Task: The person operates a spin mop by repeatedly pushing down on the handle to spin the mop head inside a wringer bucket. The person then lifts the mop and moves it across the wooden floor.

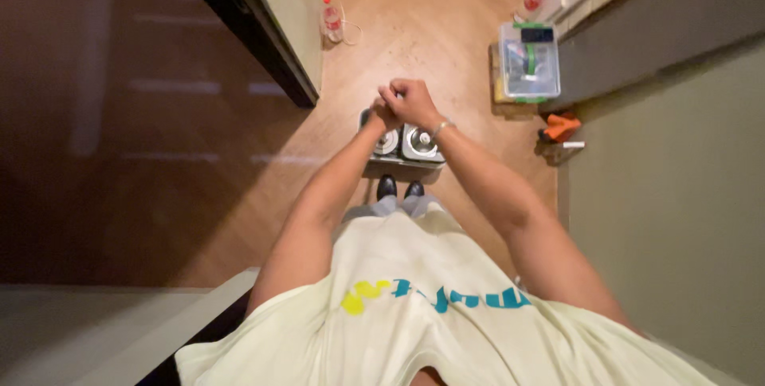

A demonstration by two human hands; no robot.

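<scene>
A pale yellow-green shirt (pixel 414 306) with yellow and teal print, grey trousers (pixel 402 206), black shoes (pixel 387 187), 1 silver bracelet (pixel 441 126).

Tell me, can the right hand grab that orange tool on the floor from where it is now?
Probably not as things stand. The right hand is clasped with the left hand, held high above the floor, and the orange tool lies low and off to the side. Nothing blocks it; bending down would likely do.

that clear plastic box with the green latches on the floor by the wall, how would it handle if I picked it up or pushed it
The clear plastic box looks rigid, so it should hold its shape. It would likely slide, not roll, on the smooth wood floor, being flat-bottomed. Contents show dimly through the lid, so weight is uncertain; they may shift if tilted.
</scene>
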